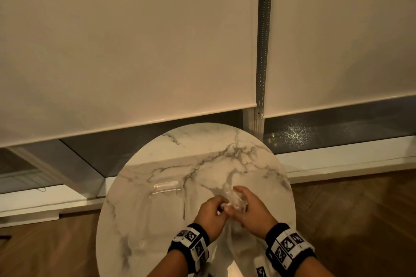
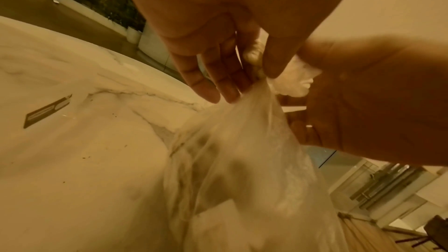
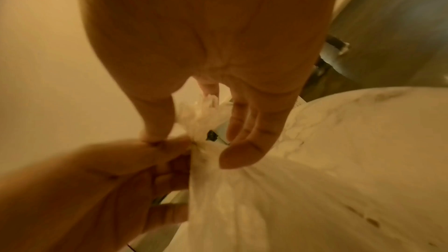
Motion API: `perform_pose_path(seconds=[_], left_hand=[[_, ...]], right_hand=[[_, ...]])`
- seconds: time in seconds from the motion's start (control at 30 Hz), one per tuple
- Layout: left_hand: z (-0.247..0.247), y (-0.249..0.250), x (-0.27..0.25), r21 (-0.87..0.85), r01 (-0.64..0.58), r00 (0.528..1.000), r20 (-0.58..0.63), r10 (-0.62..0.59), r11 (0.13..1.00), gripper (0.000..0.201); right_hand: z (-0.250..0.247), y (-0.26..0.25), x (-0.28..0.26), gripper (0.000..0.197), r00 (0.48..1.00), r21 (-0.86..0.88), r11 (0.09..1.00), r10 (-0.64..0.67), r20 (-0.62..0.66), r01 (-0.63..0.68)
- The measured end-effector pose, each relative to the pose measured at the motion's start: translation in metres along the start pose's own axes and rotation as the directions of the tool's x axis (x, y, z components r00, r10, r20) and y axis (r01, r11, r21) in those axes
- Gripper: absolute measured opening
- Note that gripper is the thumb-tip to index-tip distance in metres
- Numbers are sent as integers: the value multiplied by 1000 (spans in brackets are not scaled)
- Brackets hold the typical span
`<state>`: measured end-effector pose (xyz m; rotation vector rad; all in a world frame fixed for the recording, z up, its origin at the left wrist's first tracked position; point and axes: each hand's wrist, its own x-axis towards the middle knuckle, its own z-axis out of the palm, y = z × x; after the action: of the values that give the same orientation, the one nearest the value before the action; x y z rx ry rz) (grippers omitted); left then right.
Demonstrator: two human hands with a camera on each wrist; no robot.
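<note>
Thin bag (image 2: 242, 160), neck pinched in left hand (image 1: 211, 210); top bunched in curled right hand (image 1: 253, 209); twist tight, knot close.

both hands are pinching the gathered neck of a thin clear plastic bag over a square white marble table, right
Not quite: the white marble table is round, not square, as the head view shows. The rest holds: the left hand and the right hand both pinch the gathered neck of the thin clear plastic bag over that table.
</note>
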<state>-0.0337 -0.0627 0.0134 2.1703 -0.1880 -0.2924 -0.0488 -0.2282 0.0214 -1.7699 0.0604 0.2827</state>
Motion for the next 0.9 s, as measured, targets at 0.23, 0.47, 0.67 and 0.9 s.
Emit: perform_pose_path(seconds=[0.23,0.47,0.67,0.9], left_hand=[[-9,23,5,-159,-65,997,-42,59,985,8],[-39,31,16,-21,-162,986,-29,162,987,18],[-63,14,20,-95,-115,992,-62,109,989,20],[-80,-2,28,-113,-63,998,5,64,992,17]], right_hand=[[-5,-21,4,8,993,44,998,-30,-110,35],[-11,-52,6,22,980,-35,995,-96,-174,91],[-3,-85,15,18,955,-6,994,-109,-275,111],[6,-123,11,14,924,-22,963,-263,-278,267]])
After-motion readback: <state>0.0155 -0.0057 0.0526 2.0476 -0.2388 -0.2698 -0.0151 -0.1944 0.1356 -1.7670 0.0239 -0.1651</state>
